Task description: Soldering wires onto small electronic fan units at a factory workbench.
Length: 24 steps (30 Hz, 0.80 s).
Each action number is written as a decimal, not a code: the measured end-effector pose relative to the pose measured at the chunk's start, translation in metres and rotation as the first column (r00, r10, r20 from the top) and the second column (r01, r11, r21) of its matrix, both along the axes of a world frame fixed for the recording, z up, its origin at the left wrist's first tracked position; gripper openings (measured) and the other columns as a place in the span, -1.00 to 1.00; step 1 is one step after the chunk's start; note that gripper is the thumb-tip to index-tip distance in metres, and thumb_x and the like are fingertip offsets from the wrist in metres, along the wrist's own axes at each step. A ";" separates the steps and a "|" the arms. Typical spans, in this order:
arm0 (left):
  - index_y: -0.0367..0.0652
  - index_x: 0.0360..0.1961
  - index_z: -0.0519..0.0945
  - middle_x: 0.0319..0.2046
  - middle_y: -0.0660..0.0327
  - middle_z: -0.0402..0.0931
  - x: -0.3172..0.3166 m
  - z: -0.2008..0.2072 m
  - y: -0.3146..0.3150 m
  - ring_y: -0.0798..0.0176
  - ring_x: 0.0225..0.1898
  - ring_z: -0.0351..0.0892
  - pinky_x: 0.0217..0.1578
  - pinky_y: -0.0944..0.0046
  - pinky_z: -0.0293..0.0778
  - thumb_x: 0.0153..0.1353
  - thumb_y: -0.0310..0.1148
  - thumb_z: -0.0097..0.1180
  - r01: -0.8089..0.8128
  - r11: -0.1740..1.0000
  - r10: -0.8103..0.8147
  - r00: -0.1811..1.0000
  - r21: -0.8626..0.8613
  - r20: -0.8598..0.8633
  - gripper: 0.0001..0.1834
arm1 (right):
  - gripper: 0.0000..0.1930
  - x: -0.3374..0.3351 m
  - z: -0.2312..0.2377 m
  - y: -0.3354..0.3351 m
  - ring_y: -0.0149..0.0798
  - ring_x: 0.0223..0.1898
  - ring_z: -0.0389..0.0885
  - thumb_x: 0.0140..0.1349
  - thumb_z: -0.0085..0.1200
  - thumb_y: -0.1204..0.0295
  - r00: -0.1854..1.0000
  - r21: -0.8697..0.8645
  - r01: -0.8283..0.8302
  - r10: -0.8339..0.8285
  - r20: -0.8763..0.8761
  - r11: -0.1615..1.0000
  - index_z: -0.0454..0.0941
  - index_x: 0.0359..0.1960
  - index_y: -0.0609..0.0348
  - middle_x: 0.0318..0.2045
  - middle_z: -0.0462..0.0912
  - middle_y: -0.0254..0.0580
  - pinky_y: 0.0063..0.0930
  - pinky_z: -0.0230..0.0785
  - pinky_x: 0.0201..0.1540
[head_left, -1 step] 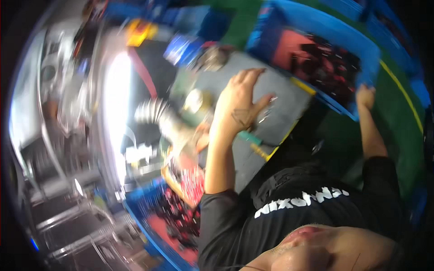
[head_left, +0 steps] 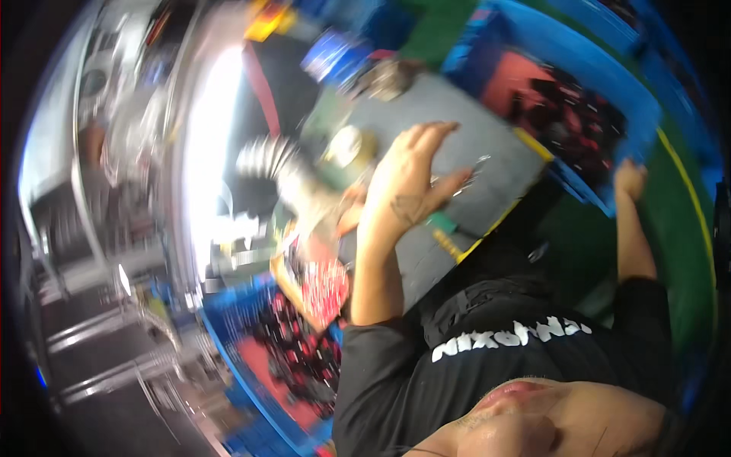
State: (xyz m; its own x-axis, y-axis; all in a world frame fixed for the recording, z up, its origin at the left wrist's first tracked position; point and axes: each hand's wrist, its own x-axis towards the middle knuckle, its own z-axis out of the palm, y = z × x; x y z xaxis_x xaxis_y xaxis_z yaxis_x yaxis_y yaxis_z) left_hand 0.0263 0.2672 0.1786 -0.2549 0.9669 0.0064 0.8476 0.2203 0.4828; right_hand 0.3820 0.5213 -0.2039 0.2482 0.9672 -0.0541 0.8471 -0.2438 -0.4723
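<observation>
My left hand (head_left: 415, 171) hovers above the grey tabletop (head_left: 502, 141), its fingers stretched and the thumb apart, with nothing held in it. Beside the thumb is a small shiny thing (head_left: 476, 171), too blurred to name. A green and yellow tool-like thing (head_left: 443, 228) lies under the wrist at the table's edge. Out to the right, my right hand (head_left: 630, 181) is closed on the near right corner of a blue plastic bin (head_left: 563, 183). Dark and reddish small parts (head_left: 571, 114) fill much of that bin.
A second blue bin (head_left: 221, 335) with similar parts stands at lower left. Another person's hand (head_left: 352, 202) is near the table's left side, by a ribbed grey hose (head_left: 266, 160). A bright lamp (head_left: 221, 145) and metal frames are at left.
The view has shifted slightly, so the table and right-hand bin appear further right. My right hand stays on the bin and my left hand stays spread.
</observation>
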 end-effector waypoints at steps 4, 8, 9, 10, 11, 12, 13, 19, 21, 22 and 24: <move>-0.26 0.10 0.46 0.01 0.07 0.51 0.004 0.037 -0.218 0.10 0.06 0.49 0.04 0.19 0.40 0.06 -0.29 0.29 -0.068 0.998 0.054 0.829 0.004 0.557 -0.43 | -0.27 0.019 -0.010 0.003 0.24 -0.06 0.59 0.19 -0.04 -0.13 0.985 -0.120 0.170 -0.165 0.053 0.978 0.45 -0.02 0.47 -0.08 0.57 0.35 0.02 0.45 -0.01; -0.35 0.06 0.50 0.03 0.05 0.52 0.036 0.045 -0.396 0.18 0.06 0.49 0.03 0.23 0.40 0.13 -0.33 0.19 -0.519 0.854 0.266 0.471 0.021 0.841 -0.52 | -0.17 0.012 -0.001 -0.008 0.26 -0.03 0.57 0.13 -0.03 -0.22 0.989 -0.048 0.137 -0.139 -0.044 0.989 0.37 0.07 0.44 -0.05 0.54 0.36 0.04 0.40 0.04; -0.44 -0.02 0.51 -0.06 -0.09 0.55 0.040 0.044 -0.431 0.05 -0.01 0.57 -0.05 0.16 0.47 0.18 -0.25 0.13 -0.640 0.768 0.388 0.463 -0.002 0.797 -0.53 | -0.11 0.009 0.005 -0.002 0.29 -0.04 0.56 0.10 -0.06 -0.30 0.985 -0.123 0.159 -0.165 -0.041 0.980 0.36 0.05 0.45 -0.05 0.54 0.38 0.07 0.40 0.03; -0.42 -0.08 0.54 -0.14 -0.06 0.59 0.044 0.035 -0.456 0.08 -0.11 0.61 -0.11 0.18 0.50 0.21 -0.29 0.09 -0.789 0.610 0.499 0.452 0.070 0.739 -0.62 | -0.11 0.007 0.002 -0.011 0.28 -0.03 0.56 0.10 -0.06 -0.29 0.986 -0.109 0.148 -0.155 -0.056 0.983 0.37 0.05 0.47 -0.05 0.54 0.38 0.05 0.40 0.04; -0.39 -0.13 0.56 -0.21 0.01 0.61 0.035 0.024 -0.476 0.13 -0.16 0.62 -0.15 0.21 0.52 0.26 -0.37 0.02 -0.892 0.451 0.637 0.350 0.036 0.686 -0.72 | -0.11 0.007 0.003 -0.010 0.27 -0.02 0.55 0.10 -0.06 -0.28 0.978 -0.166 0.189 -0.200 -0.053 0.968 0.37 0.05 0.48 -0.04 0.54 0.38 0.04 0.40 0.05; -0.35 -0.15 0.57 -0.25 0.09 0.61 0.026 0.013 -0.493 0.22 -0.21 0.61 -0.19 0.26 0.52 0.30 -0.39 0.00 -0.955 0.288 0.690 0.259 0.072 0.676 -0.77 | -0.11 0.005 0.000 -0.013 0.27 -0.02 0.55 0.10 -0.06 -0.28 0.988 -0.090 0.134 -0.140 -0.066 0.987 0.37 0.05 0.48 -0.04 0.54 0.38 0.04 0.40 0.05; -0.33 -0.15 0.57 -0.28 0.15 0.61 0.011 0.004 -0.509 0.29 -0.27 0.58 -0.21 0.31 0.51 0.31 -0.40 0.02 -0.991 0.103 0.856 0.133 0.087 0.500 -0.79 | -0.10 0.009 -0.001 -0.015 0.27 0.00 0.55 0.10 -0.05 -0.28 0.989 -0.120 0.135 -0.141 -0.038 0.984 0.36 0.07 0.50 -0.03 0.53 0.38 0.02 0.39 0.07; -0.32 -0.05 0.54 -0.06 -0.08 0.53 -0.104 -0.037 -0.531 -0.10 -0.02 0.50 0.05 0.04 0.41 -0.09 -0.09 0.41 -0.766 0.538 0.813 0.361 0.352 -0.457 -0.35 | -0.14 0.013 -0.008 -0.019 0.27 0.02 0.52 0.12 -0.04 -0.21 0.989 -0.106 0.145 -0.146 0.000 0.984 0.35 0.09 0.50 0.00 0.51 0.37 0.01 0.36 0.10; -0.06 0.20 0.34 0.24 0.05 0.24 -0.138 -0.052 -0.514 -0.08 0.26 0.19 0.13 -0.16 0.34 -0.15 0.20 0.34 -0.941 0.339 0.766 0.276 0.000 -0.580 -0.08 | -0.19 0.011 -0.003 -0.025 0.28 0.02 0.53 0.13 -0.04 -0.17 0.988 -0.071 0.151 -0.152 -0.006 0.986 0.38 0.06 0.47 0.00 0.52 0.37 0.03 0.35 0.10; -0.05 0.24 0.31 0.30 0.02 0.17 -0.149 -0.055 -0.508 -0.14 0.32 0.11 0.17 -0.22 0.27 -0.21 0.35 0.28 -0.937 0.348 0.829 0.287 0.040 -0.480 0.04 | -0.20 0.011 0.002 -0.033 0.28 0.01 0.53 0.14 -0.05 -0.16 0.987 -0.070 0.162 -0.163 -0.013 0.984 0.38 0.06 0.47 -0.01 0.52 0.38 0.03 0.35 0.10; -0.09 0.34 0.19 0.35 -0.03 0.07 -0.175 -0.066 -0.493 -0.15 0.34 0.10 0.20 -0.20 0.24 -0.33 0.28 0.42 -0.964 0.246 0.802 0.262 -0.103 -0.537 0.22 | -0.21 0.005 0.011 -0.044 0.29 0.01 0.53 0.15 -0.06 -0.15 0.986 -0.066 0.164 -0.166 -0.031 0.984 0.38 0.06 0.48 -0.01 0.52 0.39 0.04 0.35 0.10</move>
